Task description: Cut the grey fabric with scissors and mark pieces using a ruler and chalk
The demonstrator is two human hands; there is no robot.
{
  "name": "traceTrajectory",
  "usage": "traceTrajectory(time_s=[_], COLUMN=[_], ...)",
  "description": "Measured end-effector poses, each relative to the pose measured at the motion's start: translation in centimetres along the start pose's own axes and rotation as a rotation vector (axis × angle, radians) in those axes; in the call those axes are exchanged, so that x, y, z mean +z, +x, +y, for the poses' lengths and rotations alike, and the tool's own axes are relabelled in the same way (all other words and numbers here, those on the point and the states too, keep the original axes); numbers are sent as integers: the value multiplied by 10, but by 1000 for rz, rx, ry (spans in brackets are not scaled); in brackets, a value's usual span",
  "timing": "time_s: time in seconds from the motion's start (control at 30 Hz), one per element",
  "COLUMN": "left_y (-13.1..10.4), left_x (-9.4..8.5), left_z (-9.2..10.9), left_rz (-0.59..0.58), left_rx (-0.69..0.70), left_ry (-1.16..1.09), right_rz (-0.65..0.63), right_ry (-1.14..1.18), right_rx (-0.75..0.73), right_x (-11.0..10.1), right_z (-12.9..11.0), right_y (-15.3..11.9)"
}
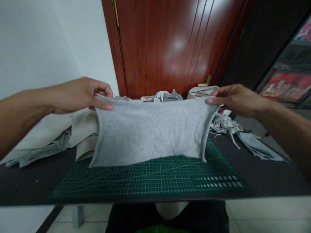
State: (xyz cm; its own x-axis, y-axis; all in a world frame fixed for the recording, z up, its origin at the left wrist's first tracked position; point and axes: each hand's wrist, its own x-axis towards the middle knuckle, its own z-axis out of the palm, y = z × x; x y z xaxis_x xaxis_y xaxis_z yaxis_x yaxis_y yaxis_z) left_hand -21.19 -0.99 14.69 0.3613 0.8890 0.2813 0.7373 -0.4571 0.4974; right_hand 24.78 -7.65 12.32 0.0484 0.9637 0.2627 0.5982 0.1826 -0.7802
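A piece of light grey fabric hangs stretched between my two hands, its side edges slightly curled. My left hand pinches its upper left corner between thumb and fingers. At the upper right corner, my right hand grips the cloth the same way. The fabric hangs over a green cutting mat marked with a white grid. Its lower edge is a little wavy, and whether it touches the mat I cannot tell.
Stacked fabric pieces lie on the dark table at left. Folded cloths are at the back. To the right are tangled fabric strips and more grey cloth. A brown wooden door stands behind the table.
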Motion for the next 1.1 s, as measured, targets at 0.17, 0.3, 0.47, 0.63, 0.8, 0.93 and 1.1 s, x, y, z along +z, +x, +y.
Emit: traceTrajectory(time_s=[0.17, 0.3, 0.47, 0.63, 0.8, 0.93, 1.1], left_y=[-18, -31, -56, -81, -62, -38, -26], left_x=[64, 102, 148, 197, 206, 207, 214], left_z=[-45, -48, -2, 9, -22, -31, -38], left_rz=[-292, -191, -179, -391, -476, -494, -436], left_rx=[93, 118, 298, 497, 514, 467, 491], left_ry=[338, 434, 328, 126, 241, 306, 322], right_rz=[-125, -83, -69, -400, -541, -434, -221], right_ry=[-380, -519, -535, -351, -532, -684, -996], right_rx=[-60, -116, -330, -573, -566, -575, -750], right_x=[83, 118, 144, 187, 184, 168, 167], right_z=[74, 93, 55, 30, 53, 67, 61], right_y=[-4, -4, -37, -106, -121, -106, -106])
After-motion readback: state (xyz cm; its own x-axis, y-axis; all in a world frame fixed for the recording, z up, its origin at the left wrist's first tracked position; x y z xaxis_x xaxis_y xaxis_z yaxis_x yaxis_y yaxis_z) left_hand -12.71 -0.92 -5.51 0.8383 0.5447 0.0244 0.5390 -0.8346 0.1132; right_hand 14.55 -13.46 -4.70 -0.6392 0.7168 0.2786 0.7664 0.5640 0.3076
